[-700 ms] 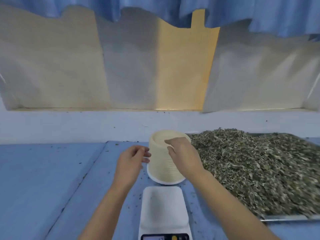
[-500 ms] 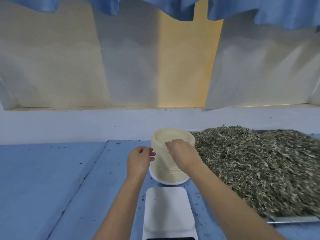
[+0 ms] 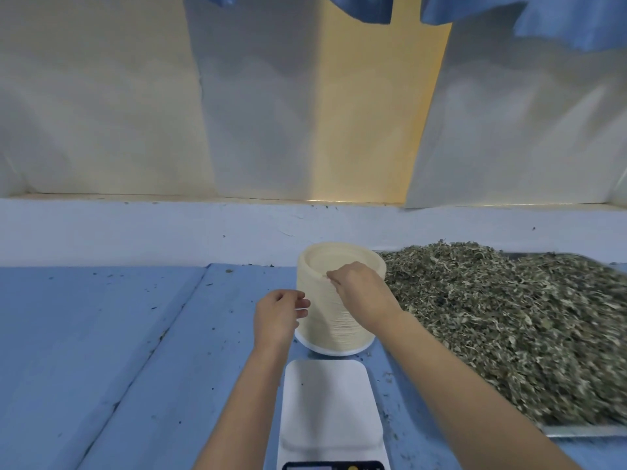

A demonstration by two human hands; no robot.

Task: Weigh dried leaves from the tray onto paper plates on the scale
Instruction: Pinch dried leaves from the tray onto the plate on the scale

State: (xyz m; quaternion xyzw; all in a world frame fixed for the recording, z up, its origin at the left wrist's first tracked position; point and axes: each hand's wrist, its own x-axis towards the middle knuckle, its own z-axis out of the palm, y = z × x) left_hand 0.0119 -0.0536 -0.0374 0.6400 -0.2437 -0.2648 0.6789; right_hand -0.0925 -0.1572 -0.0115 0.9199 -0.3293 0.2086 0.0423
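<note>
- A white digital kitchen scale [image 3: 327,401] sits nearest the viewer on a blue table [image 3: 135,334]. Its flat weighing platform is bare, and only the top strip of its dark display shows at the bottom edge of the view.
- Two bare forearms reach forward from the bottom of the view, one on each side of the scale.
- The left hand [image 3: 276,315] is beyond the scale's far left corner. Its fingers are loosely curled and hold nothing visible. The fingertips are right at the left side of the plate stack; whether they touch it cannot be told.
- A tall stack of cream paper plates [image 3: 325,323] stands upright on the table just behind the scale, resting on a wider white plate at the bottom.
- The right hand [image 3: 359,293] reaches over the near side of the stack. Its thumb and fingertips are pinched together on the near-left rim of the top plate [image 3: 339,259].
- To the right of the stack, a metal tray [image 3: 583,430] is heaped with dried leaves [image 3: 509,317], grey-green and crumbled. The heap comes close to the stack's right side.
- Small leaf crumbs are scattered over the table.
- Behind the table runs a pale blue ledge [image 3: 169,228], then cream and grey wall panels [image 3: 101,113].
- Blue cloth [image 3: 576,18] hangs along the top edge.
</note>
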